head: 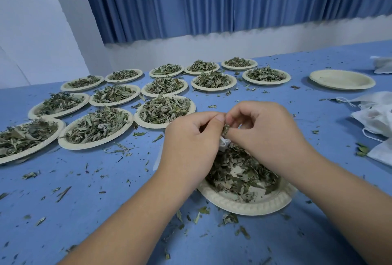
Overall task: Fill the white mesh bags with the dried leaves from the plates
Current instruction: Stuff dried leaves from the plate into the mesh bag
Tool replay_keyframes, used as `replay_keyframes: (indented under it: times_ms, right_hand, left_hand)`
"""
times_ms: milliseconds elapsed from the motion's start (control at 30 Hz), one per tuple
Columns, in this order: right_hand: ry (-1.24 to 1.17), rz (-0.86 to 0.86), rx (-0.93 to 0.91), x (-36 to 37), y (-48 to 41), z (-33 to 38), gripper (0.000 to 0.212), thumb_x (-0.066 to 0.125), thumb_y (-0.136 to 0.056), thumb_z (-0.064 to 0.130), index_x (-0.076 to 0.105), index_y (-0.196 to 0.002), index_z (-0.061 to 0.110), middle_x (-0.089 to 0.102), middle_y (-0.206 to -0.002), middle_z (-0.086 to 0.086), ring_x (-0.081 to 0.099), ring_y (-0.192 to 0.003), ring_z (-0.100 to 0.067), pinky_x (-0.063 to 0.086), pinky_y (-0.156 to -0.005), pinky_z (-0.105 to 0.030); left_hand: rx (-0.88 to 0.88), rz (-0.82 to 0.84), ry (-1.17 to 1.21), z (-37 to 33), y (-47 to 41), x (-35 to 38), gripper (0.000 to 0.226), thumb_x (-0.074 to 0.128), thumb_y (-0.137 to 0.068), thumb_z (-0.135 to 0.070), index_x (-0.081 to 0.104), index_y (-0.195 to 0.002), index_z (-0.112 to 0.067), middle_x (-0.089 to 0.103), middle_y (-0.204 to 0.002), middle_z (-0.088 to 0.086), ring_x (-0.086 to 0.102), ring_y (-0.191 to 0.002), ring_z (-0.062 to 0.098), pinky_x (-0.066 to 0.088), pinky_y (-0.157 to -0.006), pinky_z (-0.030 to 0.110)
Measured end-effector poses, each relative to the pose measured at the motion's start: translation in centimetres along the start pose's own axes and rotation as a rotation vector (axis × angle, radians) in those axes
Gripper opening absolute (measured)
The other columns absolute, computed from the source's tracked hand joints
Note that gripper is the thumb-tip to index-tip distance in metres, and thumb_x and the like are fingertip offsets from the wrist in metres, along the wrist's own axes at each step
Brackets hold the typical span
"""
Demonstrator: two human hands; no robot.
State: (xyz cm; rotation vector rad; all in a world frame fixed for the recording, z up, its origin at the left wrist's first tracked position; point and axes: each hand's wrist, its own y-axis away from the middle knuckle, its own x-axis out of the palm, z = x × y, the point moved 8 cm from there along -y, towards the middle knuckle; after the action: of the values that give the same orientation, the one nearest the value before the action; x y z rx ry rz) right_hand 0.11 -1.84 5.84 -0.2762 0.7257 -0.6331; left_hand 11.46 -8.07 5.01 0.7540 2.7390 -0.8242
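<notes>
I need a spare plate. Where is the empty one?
Head view: the empty plate sits at far right, beside the leaf-filled plates and beyond the pile of white mesh bags.

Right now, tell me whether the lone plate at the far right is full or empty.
Empty: the lone plate shows only its bare pale inside, with no leaf heap on it.

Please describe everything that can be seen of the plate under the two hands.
The plate is round, pale cream, paper-like, with an embossed rim. It lies flat on the blue table, nearest the person. A pile of dried leaves covers most of it; the near rim is bare. Above its hidden far side, the left hand holds a white bag and the right hand pinches some leaves.
</notes>
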Motion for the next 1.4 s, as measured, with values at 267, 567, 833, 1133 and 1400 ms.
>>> replay_keyframes:
  times_ms: [267, 567, 833, 1133, 1400]
  right_hand:
    - [-0.256, 0.211, 0.014, 0.5, 0.0, 0.1, 0.016, 0.074, -0.079, 0.016, 0.075, -0.074, 0.031, 0.07, -0.065, 0.01, 0.06, -0.056, -0.002, 0.051, -0.059, -0.018]
    - [0.001, -0.03, 0.001, 0.9, -0.2, -0.2, 0.021, 0.071, -0.074, 0.011, 0.062, -0.057, 0.021, 0.055, -0.05, 0.017, 0.046, -0.046, 0.0, 0.036, -0.046, -0.012]
    - [-0.128, 0.187, -0.014, -0.5, -0.4, -0.4, 0.034, 0.076, -0.063, 0.048, 0.061, -0.092, 0.04, 0.058, -0.089, 0.023, 0.056, -0.06, 0.003, 0.043, -0.055, -0.013]
    - [-0.01, 0.026, -0.197, -0.4, 0.2, 1.5, 0.025, 0.082, -0.069, 0.019, 0.07, -0.075, 0.039, 0.066, -0.07, 0.013, 0.06, -0.063, -0.002, 0.043, -0.06, -0.008]
    - [0.126, 0.035, -0.223, 0.6, 0.1, 1.6, 0.013, 0.076, -0.074, 0.008, 0.078, -0.076, 0.021, 0.06, -0.065, 0.012, 0.054, -0.066, -0.002, 0.035, -0.061, -0.009]
  left_hand:
    - [-0.066, -0.082, 0.029, 0.5, -0.3, -0.9, 0.02, 0.061, -0.092, -0.018, 0.079, -0.085, -0.023, 0.074, -0.075, -0.014, 0.068, -0.073, 0.002, 0.053, -0.067, 0.02]
    - [-0.021, -0.034, 0.013, -0.1, 0.0, -0.3, 0.026, 0.058, -0.092, -0.016, 0.077, -0.076, -0.023, 0.069, -0.067, 0.005, 0.06, -0.059, 0.023, 0.047, -0.053, 0.035]
    - [-0.15, -0.166, 0.185, 2.0, -0.8, -2.3, 0.02, 0.06, -0.094, -0.024, 0.078, -0.085, -0.028, 0.043, -0.044, -0.015, 0.036, -0.041, 0.004, 0.034, -0.051, 0.025]
    - [-0.122, -0.146, 0.197, 1.4, -0.7, -2.0, 0.02, 0.06, -0.094, -0.019, 0.077, -0.084, -0.024, 0.055, -0.048, -0.018, 0.047, -0.042, -0.002, 0.035, -0.044, 0.011]
    - [-0.113, -0.071, 0.223, 0.9, -0.4, -0.8, 0.02, 0.06, -0.093, -0.015, 0.077, -0.085, -0.02, 0.057, -0.049, -0.019, 0.051, -0.043, -0.005, 0.036, -0.044, 0.006]
